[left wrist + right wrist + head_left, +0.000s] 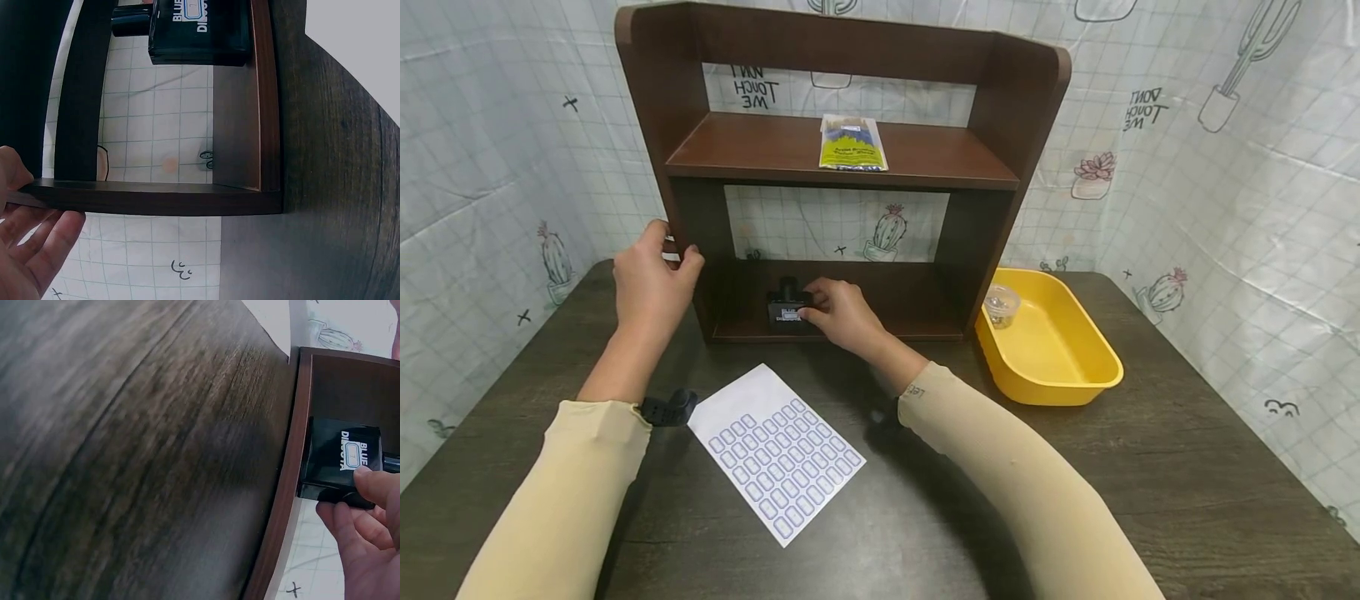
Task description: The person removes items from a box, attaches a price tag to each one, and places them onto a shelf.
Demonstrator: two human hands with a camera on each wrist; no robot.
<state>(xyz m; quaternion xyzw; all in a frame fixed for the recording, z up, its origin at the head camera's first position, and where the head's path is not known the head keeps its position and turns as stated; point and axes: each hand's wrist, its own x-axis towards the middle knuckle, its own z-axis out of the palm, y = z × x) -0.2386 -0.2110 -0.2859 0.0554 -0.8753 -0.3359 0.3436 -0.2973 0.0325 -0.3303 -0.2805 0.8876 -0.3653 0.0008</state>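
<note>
A black square bottle (784, 313) with a black cap and white lettering stands on the lower board of a dark brown wooden shelf (850, 37). On the bottle's front is a small blue-edged sticker (352, 455). My right hand (848, 318) holds the bottle's right side, thumb on the front and fingers around the side. My left hand (655, 282) grips the shelf's left side panel (150, 199), with thumb and fingers on opposite faces. On the table before the shelf lies a white sheet of blue-edged stickers (782, 458), its upper rows bare.
A flat packet (853, 143) with a yellow-green and blue print lies on the shelf's upper board. To the right of the shelf sits a yellow tray (1060, 333) with a small clear round container (1002, 305) in it. Patterned white sheeting (1247, 208) surrounds the dark table (1180, 467).
</note>
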